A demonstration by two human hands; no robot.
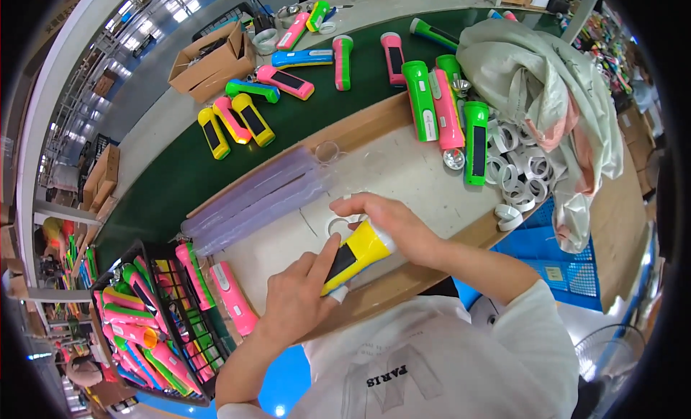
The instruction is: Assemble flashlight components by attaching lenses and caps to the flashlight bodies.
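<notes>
A yellow flashlight (354,255) with a black panel lies slanted across the near edge of the white work board (417,181). My left hand (299,296) grips its rear end, thumb along the black panel. My right hand (392,221) closes over its head end, where a white ring (338,223) shows next to the fingers. Both hands are on the same flashlight.
Stacked clear lens tubes (255,199) lie left of my hands. A pink flashlight (232,295) rests beside a black basket (191,325) of flashlights at lower left. Green and pink flashlights (446,109), white rings (515,170) and a cloth bag (547,95) sit at right. Several flashlights lie on the green belt (173,181).
</notes>
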